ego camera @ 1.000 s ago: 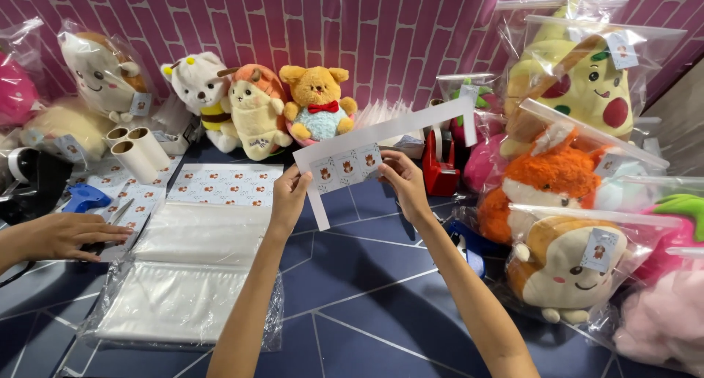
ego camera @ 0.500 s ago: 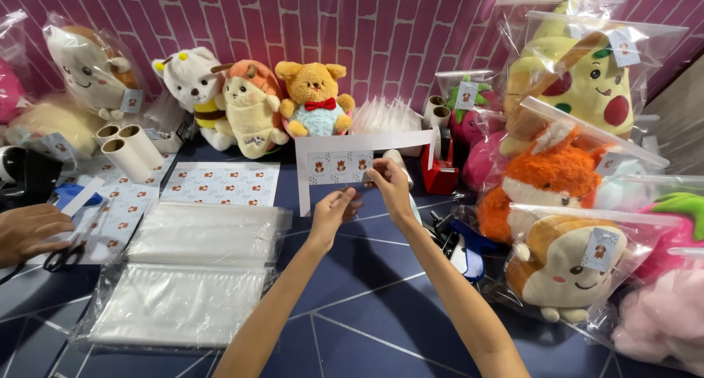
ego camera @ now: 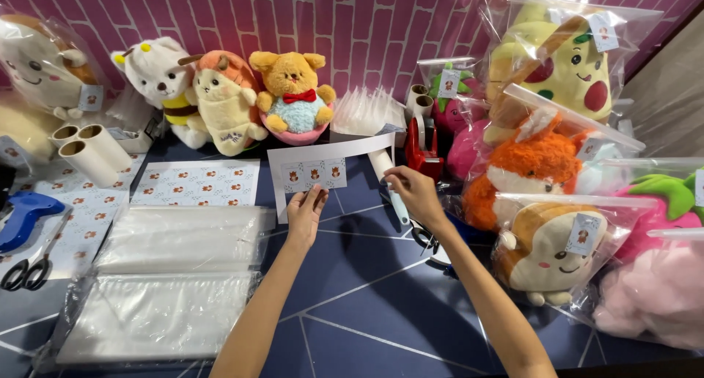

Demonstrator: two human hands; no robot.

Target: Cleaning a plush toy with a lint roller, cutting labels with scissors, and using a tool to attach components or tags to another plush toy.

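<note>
On a dark blue tabletop before a pink brick wall, stacked clear bags (ego camera: 158, 290) lie at the near left and sticker sheets (ego camera: 194, 182) beyond them. At centre, the left hand (ego camera: 304, 215) pinches the lower edge of a cut sticker sheet (ego camera: 323, 171), which has dropped lower than a second ago. The right hand (ego camera: 414, 193) now closes its fingertips at the sheet's right edge. Bagged plush toys (ego camera: 546, 176) crowd the right.

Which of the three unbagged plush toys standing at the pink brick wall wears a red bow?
The golden-yellow plush bear, rightmost of the three; the other two have no bow.
</note>
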